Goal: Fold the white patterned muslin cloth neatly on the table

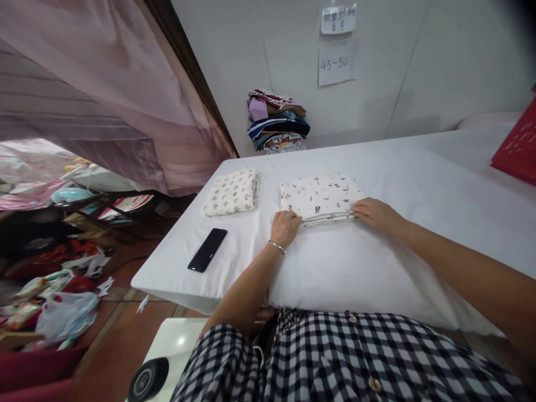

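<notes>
A folded white cloth with small dark prints lies flat on the white-covered table in front of me. My left hand grips its near left corner, fingers curled over the edge; a bracelet circles that wrist. At the near right corner, my right hand pinches the folded edge between thumb and fingers. Several layers show along the near side between my hands. To the left sits a second folded cloth, cream with a grey repeating print, which neither hand touches.
A black phone lies near the table's left edge. Behind the table, a stack of folded clothes stands by the wall, below paper signs. A red plastic basket is at far right. Pink curtain hangs at left.
</notes>
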The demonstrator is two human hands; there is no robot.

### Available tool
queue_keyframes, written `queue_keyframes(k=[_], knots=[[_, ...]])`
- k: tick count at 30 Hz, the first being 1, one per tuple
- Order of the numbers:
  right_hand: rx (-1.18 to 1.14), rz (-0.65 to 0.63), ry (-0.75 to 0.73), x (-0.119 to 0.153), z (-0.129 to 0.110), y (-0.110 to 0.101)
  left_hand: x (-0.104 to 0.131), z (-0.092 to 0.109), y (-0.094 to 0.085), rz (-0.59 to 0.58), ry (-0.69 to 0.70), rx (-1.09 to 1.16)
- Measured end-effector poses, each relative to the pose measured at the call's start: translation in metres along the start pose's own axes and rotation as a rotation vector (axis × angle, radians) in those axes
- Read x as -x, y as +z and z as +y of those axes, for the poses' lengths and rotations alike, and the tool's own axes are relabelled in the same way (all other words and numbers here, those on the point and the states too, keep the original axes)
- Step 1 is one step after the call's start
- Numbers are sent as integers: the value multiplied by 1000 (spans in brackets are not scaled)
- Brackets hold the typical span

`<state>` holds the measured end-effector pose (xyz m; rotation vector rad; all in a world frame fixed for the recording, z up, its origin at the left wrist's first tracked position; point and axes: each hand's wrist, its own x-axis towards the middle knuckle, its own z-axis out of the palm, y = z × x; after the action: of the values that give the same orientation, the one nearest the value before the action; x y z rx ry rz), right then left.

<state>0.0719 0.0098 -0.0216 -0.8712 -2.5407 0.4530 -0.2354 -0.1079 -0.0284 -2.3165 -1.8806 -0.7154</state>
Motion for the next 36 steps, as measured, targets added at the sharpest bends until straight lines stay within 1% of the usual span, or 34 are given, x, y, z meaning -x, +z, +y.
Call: queue_keyframes(k=[3, 6, 8, 11, 14, 16, 21, 26, 30, 33, 36], knots=[[5, -31, -46, 2, 1, -3, 1, 6, -2, 14, 28, -13], [14, -38, -26, 2, 3, -2, 0, 13, -4, -11, 62, -31], [9, -26, 2, 1, 3, -1, -3, 16, -3, -43, 59, -59], [-21, -29, 54, -1, 3, 1, -9, 14, 2, -72, 21, -62], [-31, -19, 100, -3, 2, 3, -12, 9, 8, -54, -11, -20], [-30, -2, 99, -4, 2, 3, -12, 7, 10, -35, -12, 11], [45, -50, 13, -1, 0, 0, -11, 8, 11, -27, -9, 56], [125, 15, -44, -4, -4, 4, -10, 9, 12, -17, 4, 4], [180, 16, -108, -10, -5, 12, -8, 11, 10, 7, 8, -11], [192, 33, -148, -13, -6, 15, -10, 17, 5, 20, 5, -31], [184, 58, -160, -15, -10, 15, -19, 27, 3, 38, 25, -61]])
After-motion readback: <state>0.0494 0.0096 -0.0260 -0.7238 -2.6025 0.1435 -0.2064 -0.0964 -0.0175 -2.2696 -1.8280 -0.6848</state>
